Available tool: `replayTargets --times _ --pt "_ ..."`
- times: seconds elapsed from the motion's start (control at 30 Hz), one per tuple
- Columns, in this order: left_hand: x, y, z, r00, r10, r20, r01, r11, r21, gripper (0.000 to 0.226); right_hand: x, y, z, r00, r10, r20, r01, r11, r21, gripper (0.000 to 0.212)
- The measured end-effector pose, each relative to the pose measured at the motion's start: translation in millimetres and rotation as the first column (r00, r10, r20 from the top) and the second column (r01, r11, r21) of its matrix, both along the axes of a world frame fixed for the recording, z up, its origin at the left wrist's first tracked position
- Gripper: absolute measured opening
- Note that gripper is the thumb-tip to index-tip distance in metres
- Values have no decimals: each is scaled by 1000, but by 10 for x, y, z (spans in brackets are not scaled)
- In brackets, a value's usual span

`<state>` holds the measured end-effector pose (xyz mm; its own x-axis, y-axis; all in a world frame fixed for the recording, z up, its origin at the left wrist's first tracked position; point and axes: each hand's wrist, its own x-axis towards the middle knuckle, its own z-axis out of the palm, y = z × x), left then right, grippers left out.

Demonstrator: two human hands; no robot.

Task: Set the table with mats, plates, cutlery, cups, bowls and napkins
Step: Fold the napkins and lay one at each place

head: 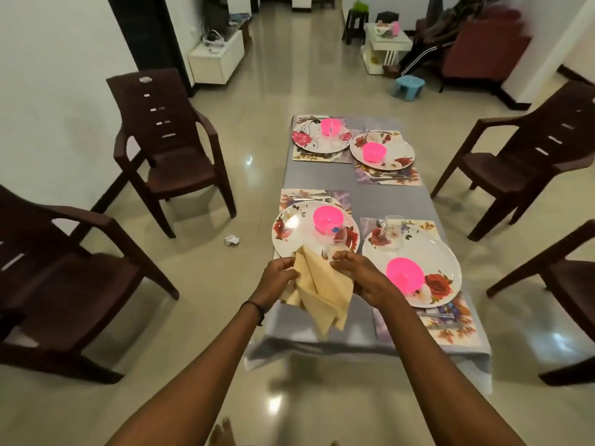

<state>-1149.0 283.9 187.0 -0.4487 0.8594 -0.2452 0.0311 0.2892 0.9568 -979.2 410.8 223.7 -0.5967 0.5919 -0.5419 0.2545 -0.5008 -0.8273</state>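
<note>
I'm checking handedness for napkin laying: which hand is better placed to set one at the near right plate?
Probably the right hand: it grips the napkins right beside that plate, while the left hand holds them on the far side and would have to cross over.

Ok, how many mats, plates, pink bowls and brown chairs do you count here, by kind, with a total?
Mats: 4
Plates: 4
Pink bowls: 4
Brown chairs: 4
Total: 16
</note>
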Motion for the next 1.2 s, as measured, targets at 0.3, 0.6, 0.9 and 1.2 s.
replayTargets --times 0.3,0.6,0.9,1.2 --pt "-1211 -481 -111 967 51 -250 -47 999 24 22 -1214 -438 142 996 27 80 -47 966 255 12" --pt "-2219 -904 -160 976 89 -197 -78 995 62 20 -2237 -943 144 986 136 93 -157 947 279 20" --pt "-2949 -820 -268 956 212 202 -230 971 66 54 -3195 -1042 -70 965 219 141 -255 908 333 12" --pt "-3967 -355 -137 958 202 204 -212 977 29 55 -4194 -525 -101 983 163 84 -181 937 300 11"
